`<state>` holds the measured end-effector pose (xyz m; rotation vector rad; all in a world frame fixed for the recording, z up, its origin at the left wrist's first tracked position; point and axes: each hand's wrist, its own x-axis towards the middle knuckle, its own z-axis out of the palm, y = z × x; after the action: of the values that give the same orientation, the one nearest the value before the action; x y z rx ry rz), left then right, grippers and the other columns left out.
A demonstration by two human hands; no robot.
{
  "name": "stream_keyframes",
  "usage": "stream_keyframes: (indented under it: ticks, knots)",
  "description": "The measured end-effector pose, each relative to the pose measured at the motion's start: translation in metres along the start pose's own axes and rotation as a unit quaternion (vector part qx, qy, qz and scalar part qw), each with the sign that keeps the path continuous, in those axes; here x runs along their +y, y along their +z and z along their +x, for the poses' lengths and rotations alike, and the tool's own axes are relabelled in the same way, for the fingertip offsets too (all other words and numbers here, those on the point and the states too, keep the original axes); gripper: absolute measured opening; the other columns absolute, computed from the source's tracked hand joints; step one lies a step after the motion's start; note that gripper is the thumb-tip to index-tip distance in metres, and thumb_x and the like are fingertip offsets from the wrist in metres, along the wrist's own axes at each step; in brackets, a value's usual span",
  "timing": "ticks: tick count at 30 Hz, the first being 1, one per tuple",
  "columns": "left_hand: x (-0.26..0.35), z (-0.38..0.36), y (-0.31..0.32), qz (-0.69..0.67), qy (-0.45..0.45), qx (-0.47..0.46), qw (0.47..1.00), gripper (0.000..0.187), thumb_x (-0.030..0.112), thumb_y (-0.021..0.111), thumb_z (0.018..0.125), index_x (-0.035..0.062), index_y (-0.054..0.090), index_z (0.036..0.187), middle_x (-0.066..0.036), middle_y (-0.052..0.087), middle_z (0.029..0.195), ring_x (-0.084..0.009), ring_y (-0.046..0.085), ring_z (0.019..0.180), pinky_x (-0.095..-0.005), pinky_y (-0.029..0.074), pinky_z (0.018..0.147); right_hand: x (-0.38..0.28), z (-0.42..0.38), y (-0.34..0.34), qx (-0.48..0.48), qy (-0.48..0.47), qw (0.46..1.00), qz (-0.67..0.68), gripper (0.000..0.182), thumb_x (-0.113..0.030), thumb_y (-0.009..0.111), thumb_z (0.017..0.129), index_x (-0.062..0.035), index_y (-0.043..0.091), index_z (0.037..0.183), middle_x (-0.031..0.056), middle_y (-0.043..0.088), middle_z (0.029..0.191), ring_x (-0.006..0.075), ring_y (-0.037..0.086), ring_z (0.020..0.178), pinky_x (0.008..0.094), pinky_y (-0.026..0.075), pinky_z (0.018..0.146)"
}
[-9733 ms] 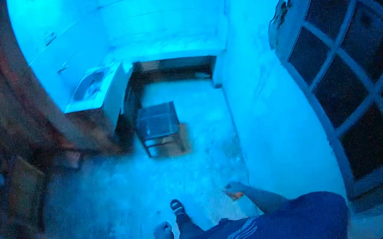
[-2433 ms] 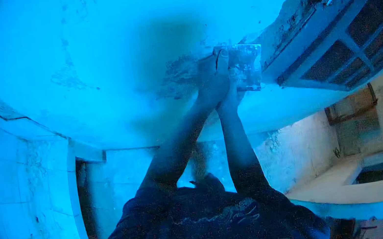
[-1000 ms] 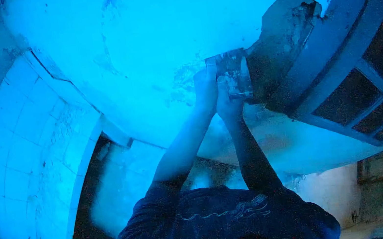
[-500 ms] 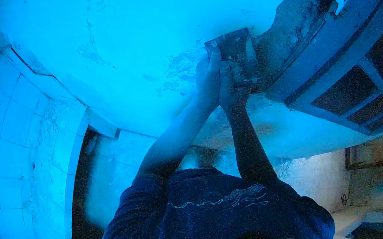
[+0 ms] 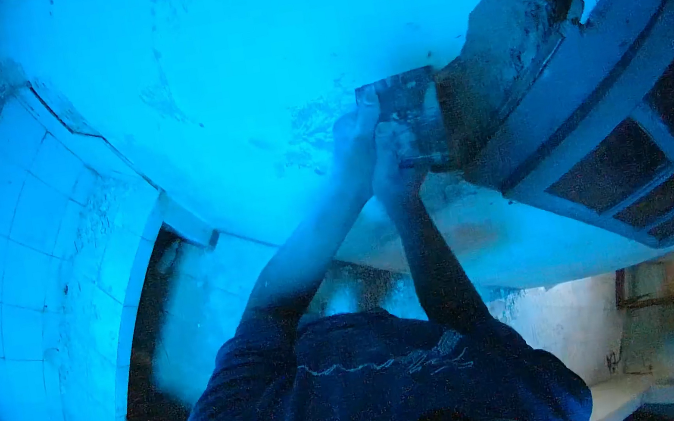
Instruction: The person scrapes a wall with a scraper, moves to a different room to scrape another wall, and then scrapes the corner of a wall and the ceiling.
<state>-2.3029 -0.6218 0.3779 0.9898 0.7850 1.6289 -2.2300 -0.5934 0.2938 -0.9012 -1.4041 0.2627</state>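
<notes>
A dark, stained rectangular plate (image 5: 412,103) lies flat against the pale wall, held up by both my hands. My left hand (image 5: 354,134) is closed on its left side, with the thumb near the top corner. My right hand (image 5: 393,169) grips it by the lower left part, close beside the left. Just right of the plate is a rough grey patch (image 5: 496,51) on the wall, with a darker broken spot near its upper end. Smeared marks (image 5: 312,131) show on the wall to the left.
A wooden frame with dark panes (image 5: 609,165) runs along the right side, its edge meeting the grey patch. Tiled wall (image 5: 9,259) and a dark doorway (image 5: 148,343) stand at left. A small framed opening (image 5: 660,275) sits in the far wall at lower right.
Both hands and the plate have moved a little down along the wall, beside the grey patch. The view has shifted slightly. Both hands keep their grip.
</notes>
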Motion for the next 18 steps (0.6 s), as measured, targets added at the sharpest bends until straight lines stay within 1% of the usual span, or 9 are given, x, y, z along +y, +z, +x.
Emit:
stream_keyframes:
  ticks: [3,6,9,10,12,13,15,16,18]
  knots:
    - [-0.005,-0.005,0.007,-0.026,-0.051,0.039,0.998,0.046,0.046,0.047,0.097,0.0033,0.062,0.088,-0.003,0.059,0.072,-0.0129,0.054,0.061,-0.0293,0.045,0.055,-0.013,-0.012,-0.009,-0.008,0.057,0.998,-0.015,0.027,-0.012,0.059,0.091,-0.0012,0.054,0.115,0.0096,0.058,0.112,0.0192,0.055,0.104,0.0349,0.045,0.09]
    - [-0.011,0.003,0.001,0.079,0.014,0.055,0.995,0.042,0.043,0.047,0.097,0.0041,0.062,0.089,-0.002,0.06,0.074,-0.0123,0.053,0.061,-0.0296,0.045,0.055,-0.023,0.018,-0.006,0.023,-0.028,0.993,0.113,0.027,-0.011,0.059,0.091,-0.0003,0.053,0.115,0.0108,0.058,0.112,0.0189,0.055,0.102,0.0345,0.045,0.088]
    - [-0.011,0.001,-0.003,0.041,-0.014,0.007,0.999,0.037,0.038,0.045,0.099,0.0046,0.061,0.094,-0.002,0.061,0.078,-0.0113,0.053,0.063,-0.0287,0.045,0.056,-0.024,0.013,-0.007,0.01,0.03,0.993,0.114,0.042,-0.01,0.059,0.09,0.0021,0.045,0.128,0.0126,0.058,0.113,0.0197,0.057,0.1,0.0344,0.046,0.087]
    - [-0.022,0.0,-0.011,0.043,-0.021,0.011,0.999,0.037,0.038,0.045,0.099,0.0046,0.061,0.094,-0.002,0.061,0.078,-0.0113,0.053,0.063,-0.0287,0.045,0.056,-0.028,0.013,-0.014,-0.025,0.075,0.991,0.111,0.044,-0.009,0.059,0.09,0.0022,0.044,0.13,0.0126,0.058,0.112,0.0196,0.057,0.099,0.034,0.047,0.087]
    - [-0.036,0.002,-0.019,0.113,0.009,0.004,0.993,0.032,0.032,0.043,0.1,0.005,0.061,0.096,-0.001,0.061,0.08,-0.0103,0.054,0.064,-0.0275,0.044,0.056,-0.044,0.017,-0.02,-0.056,0.113,0.986,0.108,0.047,-0.008,0.058,0.09,0.0023,0.042,0.132,0.0125,0.058,0.111,0.0196,0.058,0.098,0.0337,0.047,0.086]
    - [-0.042,0.004,-0.022,0.135,0.022,0.0,0.991,0.031,0.03,0.043,0.1,0.0052,0.061,0.096,-0.001,0.062,0.081,-0.0099,0.054,0.065,-0.0271,0.044,0.057,-0.05,0.017,-0.021,-0.045,0.088,0.984,0.15,0.042,-0.01,0.059,0.09,0.0021,0.046,0.128,0.0113,0.06,0.109,0.0195,0.058,0.097,0.0334,0.047,0.086]
    - [-0.022,-0.011,-0.016,-0.106,-0.025,-0.048,0.993,0.027,0.025,0.044,0.1,0.0041,0.06,0.1,-0.003,0.064,0.087,-0.0098,0.058,0.072,-0.0254,0.045,0.06,-0.071,0.022,-0.025,-0.035,0.061,0.98,0.188,0.038,-0.012,0.06,0.09,0.0019,0.05,0.124,0.0102,0.061,0.107,0.0194,0.058,0.096,0.0331,0.047,0.085]
    - [-0.017,-0.012,-0.018,-0.107,-0.024,-0.048,0.993,0.027,0.025,0.044,0.1,0.0041,0.06,0.1,-0.003,0.064,0.087,-0.0098,0.058,0.072,-0.0254,0.045,0.06,-0.088,0.025,-0.028,-0.022,0.104,0.975,0.195,0.03,-0.013,0.061,0.09,0.0015,0.055,0.116,0.0095,0.062,0.105,0.0189,0.059,0.093,0.0328,0.047,0.083]
    - [-0.011,-0.014,-0.025,-0.115,-0.063,-0.066,0.989,0.029,0.027,0.048,0.099,0.0022,0.061,0.104,-0.003,0.064,0.092,-0.0111,0.059,0.073,-0.026,0.048,0.065,-0.083,0.023,-0.025,-0.011,0.147,0.968,0.201,0.023,-0.014,0.062,0.09,0.001,0.06,0.107,0.0088,0.063,0.102,0.0184,0.059,0.091,0.0325,0.048,0.082]
